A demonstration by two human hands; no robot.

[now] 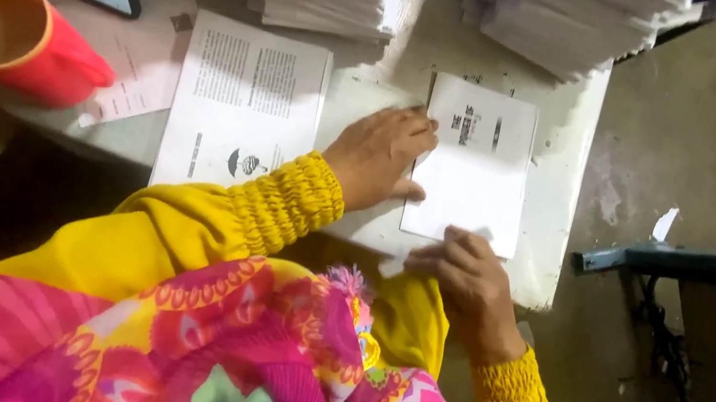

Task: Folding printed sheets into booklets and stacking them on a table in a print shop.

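Centre of frame — folded sheet [472, 167] lies flat on the table [559, 215]. Left hand [380, 156] presses its left edge, fingers flat; right hand [462, 272] pinches its lower edge.

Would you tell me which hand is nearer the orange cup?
Left. The left hand rests on the folded sheet, right of the orange cup; the right hand is farther right.
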